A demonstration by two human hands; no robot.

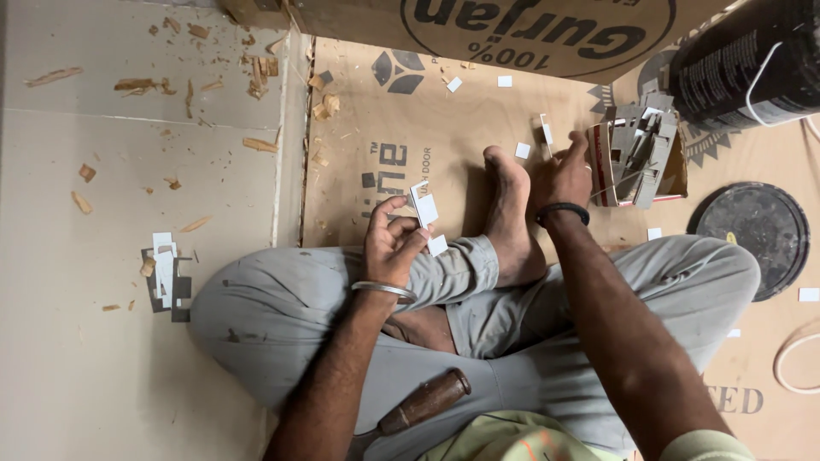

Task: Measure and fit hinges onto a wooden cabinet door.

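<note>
Fingers (401,224) of the left hand (389,252) were curled around a couple of small white rectangular pieces (424,209), pinched upright just above the knee. Right hand (564,177) reached out past the bare foot (510,201), its fingers on the little box of grey and white strips (636,154); couldn't tell if they gripped anything. More white bits (522,150) lay scattered on the cardboard sheet (401,128) covering the floor, and a wooden-handled tool (423,403) rested on the lap.

The small white rectangular laminate pieces (424,207) look smooth and matt. The brown plywood sheet (384,154) is dull and printed; pale splintered wood chips (259,144) look rough. The round-ended brown wooden handle (424,403) has a slight sheen.
</note>
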